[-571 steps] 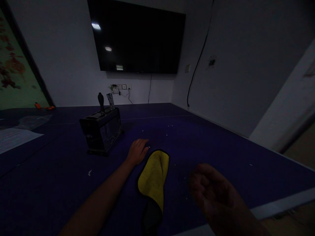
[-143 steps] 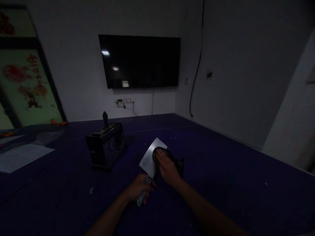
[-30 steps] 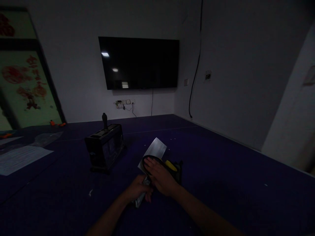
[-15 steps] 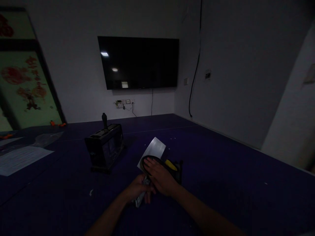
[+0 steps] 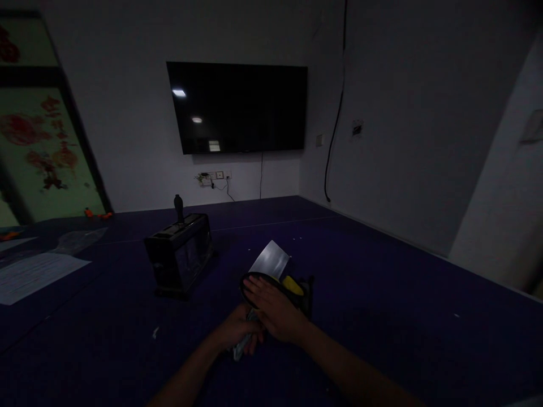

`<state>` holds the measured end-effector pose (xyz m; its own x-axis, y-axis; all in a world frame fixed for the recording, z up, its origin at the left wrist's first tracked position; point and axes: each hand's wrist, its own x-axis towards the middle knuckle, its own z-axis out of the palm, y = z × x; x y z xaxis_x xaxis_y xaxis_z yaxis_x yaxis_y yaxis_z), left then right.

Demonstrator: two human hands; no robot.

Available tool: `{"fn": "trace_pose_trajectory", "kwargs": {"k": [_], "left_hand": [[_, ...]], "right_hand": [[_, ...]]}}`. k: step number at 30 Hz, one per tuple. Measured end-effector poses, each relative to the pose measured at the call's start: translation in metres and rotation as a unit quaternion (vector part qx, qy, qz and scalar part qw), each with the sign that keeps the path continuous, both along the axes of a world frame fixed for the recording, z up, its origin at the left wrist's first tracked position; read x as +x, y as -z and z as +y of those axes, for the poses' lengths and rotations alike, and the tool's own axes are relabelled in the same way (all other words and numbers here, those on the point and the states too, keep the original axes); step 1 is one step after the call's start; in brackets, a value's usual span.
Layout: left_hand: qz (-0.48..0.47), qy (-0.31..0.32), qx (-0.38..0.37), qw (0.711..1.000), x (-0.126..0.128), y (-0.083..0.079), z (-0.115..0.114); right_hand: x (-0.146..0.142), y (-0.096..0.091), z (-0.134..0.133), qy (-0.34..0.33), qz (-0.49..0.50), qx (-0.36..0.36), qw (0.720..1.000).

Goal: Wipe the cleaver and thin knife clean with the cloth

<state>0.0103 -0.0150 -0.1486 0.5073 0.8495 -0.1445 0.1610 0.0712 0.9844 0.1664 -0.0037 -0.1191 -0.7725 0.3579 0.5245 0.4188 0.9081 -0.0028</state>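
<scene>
My left hand (image 5: 237, 328) is closed around a pale grey, crumpled-looking strip (image 5: 238, 351), whose lower end shows below the fingers. Over a dark-rimmed round object (image 5: 245, 289), my right hand (image 5: 274, 305) lies flat, fingers stretched out and together. A shiny silver sheet (image 5: 270, 260) sticks out beyond that object, away from me. Just right of my right fingers is a yellow piece (image 5: 292, 285), beside a black object (image 5: 309, 288) partly hidden by the hand. Dim light leaves the exact kinds of these things unclear.
On the dark blue surface, a black box-shaped device (image 5: 180, 254) with an upright knobbed handle stands to the left. Printed paper (image 5: 40, 277) and clear plastic (image 5: 80, 240) lie farther left. A large television (image 5: 241, 107) hangs on the wall. White scraps (image 5: 155, 332) are scattered about.
The silver sheet now shows less of its near end and sits slightly right. My right hand and the round object have shifted slightly toward me. My left hand keeps its grip.
</scene>
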Motion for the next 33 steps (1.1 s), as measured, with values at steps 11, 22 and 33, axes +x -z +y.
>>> {"fn": "trace_pose_trajectory", "kwargs": {"k": [11,22,33], "left_hand": [[0.004,-0.015,0.01,1.0,0.003,0.002,-0.002],[-0.018,0.028,-0.006,0.999,0.003,-0.005,-0.006],[-0.049,0.01,-0.032,0.998,0.002,-0.002,-0.004]], "right_hand": [[-0.001,0.003,0.003,-0.021,-0.024,-0.009,0.999],[0.004,0.008,0.013,0.004,0.044,-0.011,0.999],[0.005,0.01,0.017,0.043,0.086,-0.011,0.995]]}}
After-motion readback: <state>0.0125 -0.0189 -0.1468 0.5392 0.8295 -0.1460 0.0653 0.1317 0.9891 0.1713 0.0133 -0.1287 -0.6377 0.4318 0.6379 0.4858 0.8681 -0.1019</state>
